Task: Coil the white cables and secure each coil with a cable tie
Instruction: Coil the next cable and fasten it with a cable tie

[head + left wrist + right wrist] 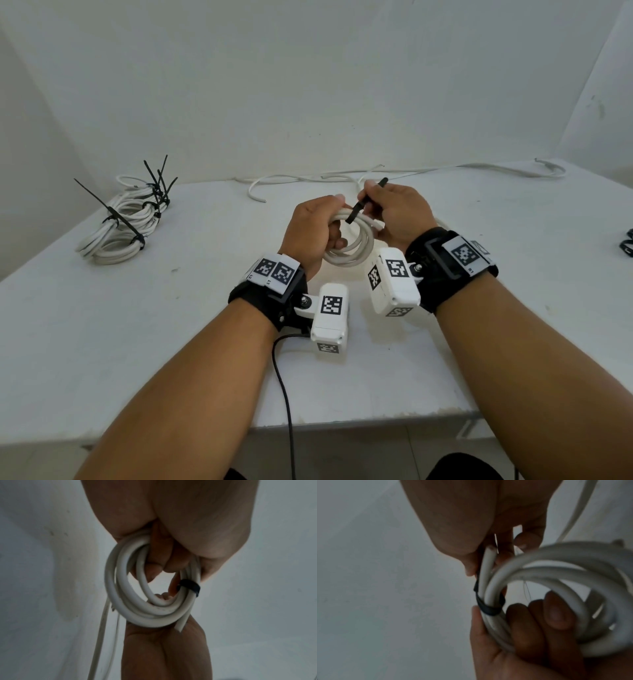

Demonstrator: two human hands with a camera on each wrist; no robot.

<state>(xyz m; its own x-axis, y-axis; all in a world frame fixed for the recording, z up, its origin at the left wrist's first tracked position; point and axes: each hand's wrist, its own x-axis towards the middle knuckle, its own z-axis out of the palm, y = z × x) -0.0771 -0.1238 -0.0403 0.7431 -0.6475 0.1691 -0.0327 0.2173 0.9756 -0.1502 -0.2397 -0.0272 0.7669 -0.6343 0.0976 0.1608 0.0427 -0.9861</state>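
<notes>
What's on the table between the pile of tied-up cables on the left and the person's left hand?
Nothing: the head view shows bare white table between the tied coils and the left hand.

White table (171, 325) set into a corner; plain white walls (308, 85) behind and to both sides, faintly scuffed. Pale tiled floor (342, 452) below front edge. Even, soft light.

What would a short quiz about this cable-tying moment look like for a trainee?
1. True or false: the black cable tie already wraps the white coil.
2. Which of the hands pinches the tie's tail: (a) left hand, (b) right hand?
3. Fill in: the finished coils lie on the ___ side of the table.

Key: 1 true; 2 b; 3 left.
</notes>
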